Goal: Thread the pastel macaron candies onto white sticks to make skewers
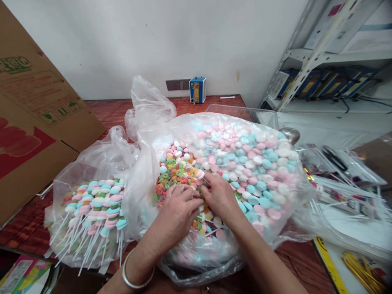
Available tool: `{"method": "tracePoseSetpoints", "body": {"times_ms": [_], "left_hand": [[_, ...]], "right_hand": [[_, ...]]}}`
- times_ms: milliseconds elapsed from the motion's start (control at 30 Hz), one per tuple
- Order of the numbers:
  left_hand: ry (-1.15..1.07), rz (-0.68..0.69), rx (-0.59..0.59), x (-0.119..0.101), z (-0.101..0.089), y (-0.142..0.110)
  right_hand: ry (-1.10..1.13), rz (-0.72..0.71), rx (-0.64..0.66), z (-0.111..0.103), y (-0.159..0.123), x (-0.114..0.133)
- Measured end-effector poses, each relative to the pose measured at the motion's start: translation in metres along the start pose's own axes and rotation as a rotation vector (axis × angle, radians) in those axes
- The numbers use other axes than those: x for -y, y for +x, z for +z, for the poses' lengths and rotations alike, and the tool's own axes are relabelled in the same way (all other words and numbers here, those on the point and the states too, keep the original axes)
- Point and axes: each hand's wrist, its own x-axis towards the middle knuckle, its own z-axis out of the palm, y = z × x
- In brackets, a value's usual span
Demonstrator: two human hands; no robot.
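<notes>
Both my hands are inside a large clear plastic bag [143, 179], over loose sweets. My left hand [180, 208], a silver bangle [128, 277] on its wrist, has its fingers curled together above the gummy rings [174, 176]; what they hold is hidden. Close against it, my right hand [219, 196] is closed, with a pink and white marshmallow [199, 174] at its fingertips. Pink, blue and white marshmallows [251, 200] fill the bag's right side. White sticks [212, 232] lie partly hidden below my hands.
At left, another clear bag holds finished-looking marshmallow lollipops [98, 200] on white sticks. A cardboard box [61, 126] stands beyond it. A blue boxed device [197, 90] sits by the wall. Packaged items [346, 167] and gold ties [361, 269] lie at right, below a metal shelf [343, 59].
</notes>
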Motion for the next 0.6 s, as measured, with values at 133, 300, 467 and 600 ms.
{"method": "tracePoseSetpoints", "body": {"times_ms": [133,300,467,600], "left_hand": [[0.106,-0.020,0.062,-0.008,0.003,0.002],[0.007,-0.018,0.012,-0.005,0.007,0.005],[-0.323,-0.211,-0.188,0.000,0.008,0.004],[-0.830,-0.466,-0.245,-0.005,0.005,0.010]], "right_hand": [[-0.003,-0.010,0.002,0.013,0.005,0.005],[0.112,-0.016,-0.001,0.010,0.002,-0.004],[0.352,0.043,0.010,-0.006,-0.025,-0.016],[0.825,0.107,0.096,-0.018,-0.047,-0.010]]}}
